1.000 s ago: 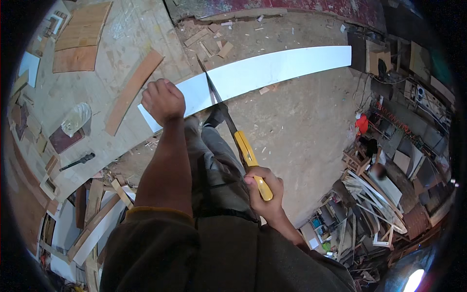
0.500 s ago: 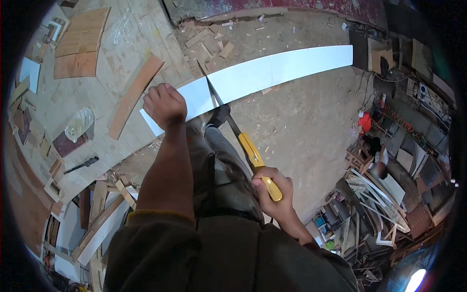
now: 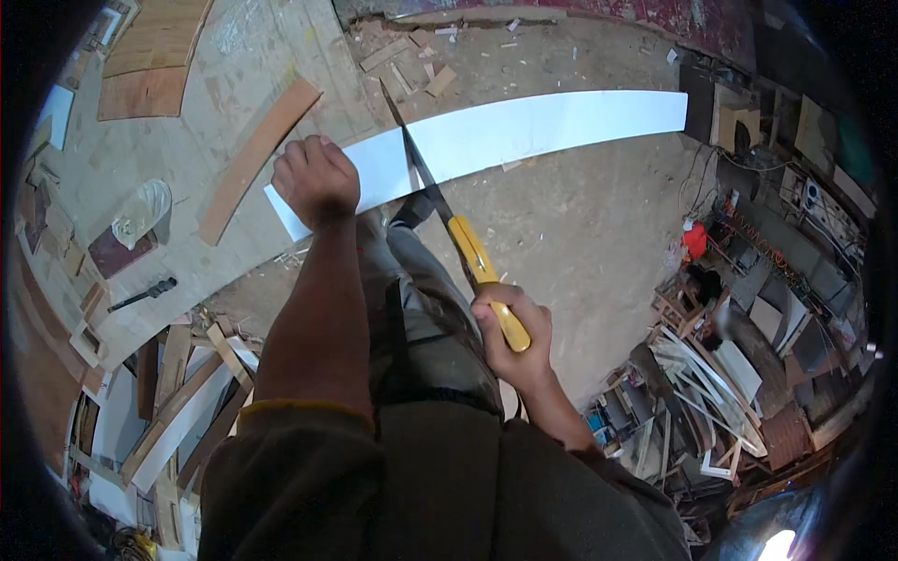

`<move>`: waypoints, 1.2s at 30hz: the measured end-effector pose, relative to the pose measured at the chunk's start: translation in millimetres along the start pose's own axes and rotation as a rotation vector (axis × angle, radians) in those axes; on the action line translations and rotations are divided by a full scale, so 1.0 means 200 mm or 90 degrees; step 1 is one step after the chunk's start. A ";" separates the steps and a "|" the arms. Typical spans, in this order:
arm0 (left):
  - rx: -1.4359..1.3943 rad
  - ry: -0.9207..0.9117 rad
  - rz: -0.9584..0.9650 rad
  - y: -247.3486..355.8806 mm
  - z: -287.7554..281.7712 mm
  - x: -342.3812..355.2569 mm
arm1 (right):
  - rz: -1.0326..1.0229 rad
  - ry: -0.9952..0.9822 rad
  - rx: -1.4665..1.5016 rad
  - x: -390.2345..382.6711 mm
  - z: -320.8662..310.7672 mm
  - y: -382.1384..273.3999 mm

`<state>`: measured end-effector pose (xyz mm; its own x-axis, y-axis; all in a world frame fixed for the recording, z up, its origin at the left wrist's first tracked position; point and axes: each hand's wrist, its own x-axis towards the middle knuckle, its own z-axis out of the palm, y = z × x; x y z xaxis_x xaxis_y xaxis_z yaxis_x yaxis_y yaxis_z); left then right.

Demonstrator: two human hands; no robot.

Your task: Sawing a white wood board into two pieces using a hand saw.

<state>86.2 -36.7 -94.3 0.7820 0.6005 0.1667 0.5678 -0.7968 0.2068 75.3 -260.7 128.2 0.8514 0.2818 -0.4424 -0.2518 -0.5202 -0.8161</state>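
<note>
**A:** How far is the work, please?

**B:** I judge that the sawing is in the middle. The hand saw (image 3: 468, 241) crosses the white board (image 3: 552, 131), nearer to its left end. No piece lies separated from the board, so the cut seems not finished; its depth I cannot tell.

**A:** And where is the board itself?

**B:** Its left end lies on the wooden table (image 3: 271, 47), while its long right part reaches out over the floor. A brown strip (image 3: 254, 161) lies just left of the board.

**A:** How are the hands posed?

**B:** The left hand (image 3: 316, 178) rests upon the board's left part, forearm coming straight from below, fingers curled. Whether they grip its edge, I cannot tell. The right hand (image 3: 514, 327), on the near side of the board, is closed firmly around the saw's yellow handle, and the blade's tip points beyond the board's far edge.
</note>
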 end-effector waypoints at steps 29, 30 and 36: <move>0.012 0.056 0.021 0.00 0.03 0.06 | -0.060 -0.026 0.009 0.04 0.01 0.07; 0.015 0.056 0.016 -0.01 0.03 0.05 | -0.061 -0.032 0.007 0.04 0.01 0.09; -0.012 0.047 0.007 -0.01 0.02 0.00 | -0.060 -0.022 -0.010 -0.14 -0.09 0.08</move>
<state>85.8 -35.5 -98.9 0.7665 0.5957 0.2399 0.5538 -0.8023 0.2227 55.3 -292.7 134.5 0.8544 0.3582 -0.3765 -0.1633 -0.5028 -0.8489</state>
